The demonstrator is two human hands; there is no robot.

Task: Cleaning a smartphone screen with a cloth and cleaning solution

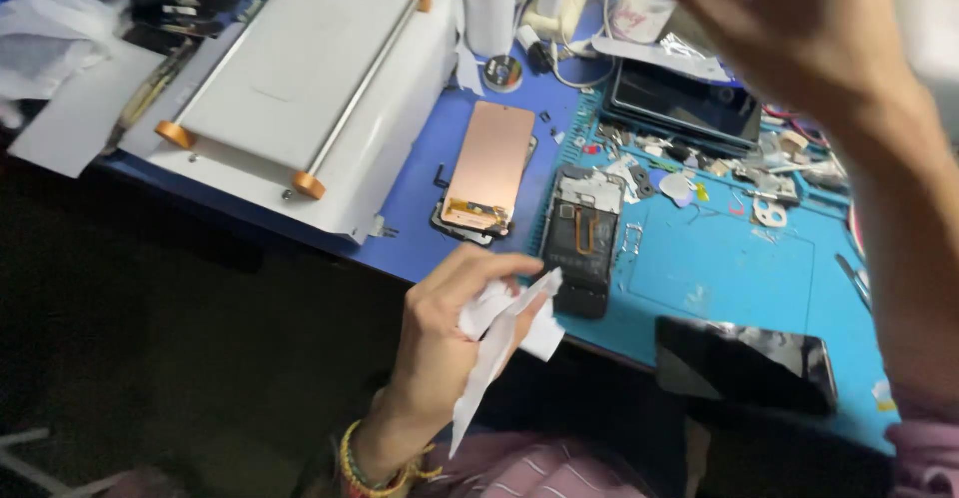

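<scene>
My left hand (455,323) is closed on a crumpled piece of white paper (504,333) just in front of the bench edge. Beyond it an opened phone body (584,233) lies on a blue work mat (719,268), with a copper-backed screen panel (489,168) to its left. My right hand (799,23) is raised high at the upper right, blurred, fingers loosely curled with nothing seen in them. A dark phone (744,363) lies on the mat near the front edge, below my right forearm.
A white flat machine with orange-ended rods (300,78) fills the left of the bench. A dark tablet-like screen (684,98), small parts and tools (759,178) sit at the back right. A white cylinder (489,8) and cables stand at the back.
</scene>
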